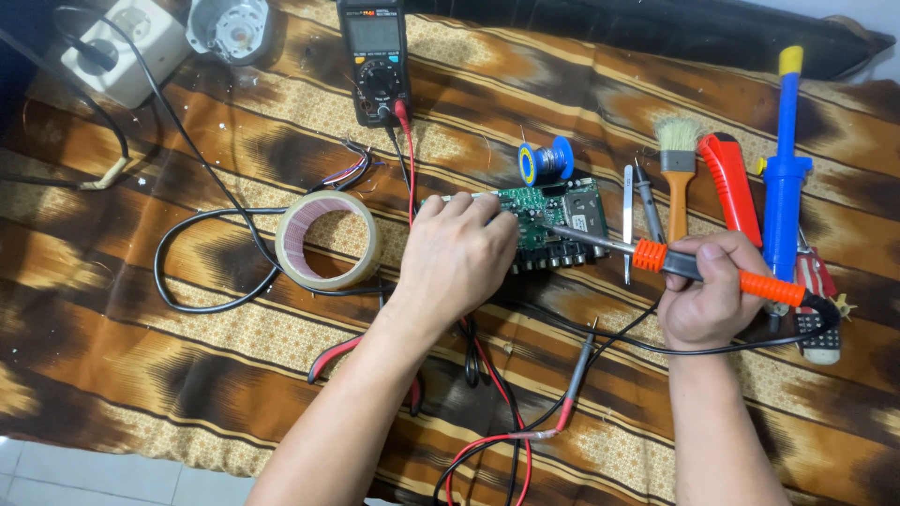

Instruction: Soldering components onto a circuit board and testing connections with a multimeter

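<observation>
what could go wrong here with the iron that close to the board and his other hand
1. The soldering iron in the right hand has its tip on the green circuit board, right beside the left hand pressing on that board; a slip could burn the fingers.
2. The iron's black cord crosses the multimeter leads near the wrists; a snag might jerk the tip.
3. The work lies on a patterned cloth, which a hot tip could scorch.

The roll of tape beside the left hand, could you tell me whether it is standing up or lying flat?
Lying flat: the tape roll shows its open ring, patterned cloth visible through it.
</observation>
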